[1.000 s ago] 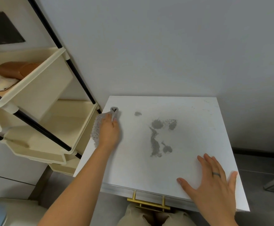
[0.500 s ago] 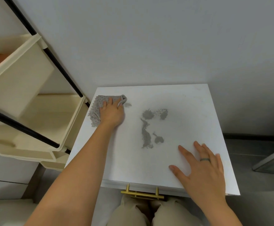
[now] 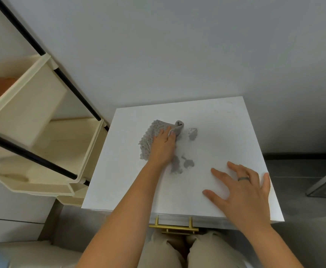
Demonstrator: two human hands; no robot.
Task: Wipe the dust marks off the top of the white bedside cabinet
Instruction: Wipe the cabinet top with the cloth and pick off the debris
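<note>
The white bedside cabinet top (image 3: 226,120) fills the middle of the view. My left hand (image 3: 163,147) presses a grey textured cloth (image 3: 151,135) flat against it, left of centre. Grey dust marks remain beside the hand: one smudge (image 3: 192,133) to the right of the cloth and a pair of blotches (image 3: 185,163) near my wrist. The cloth and hand cover part of the marked patch. My right hand (image 3: 241,190) lies flat with fingers spread near the front right edge, a ring on one finger.
A cream tiered trolley (image 3: 47,120) with black rods stands close against the cabinet's left side. A grey wall (image 3: 177,45) rises right behind. A gold drawer handle (image 3: 174,227) sticks out below the front edge, above my knees. Dark floor lies to the right.
My left hand has slid the cloth rightwards from the left edge into the dust marks; the upper left blotch and the top of the long streak are gone. My right hand stayed put.
</note>
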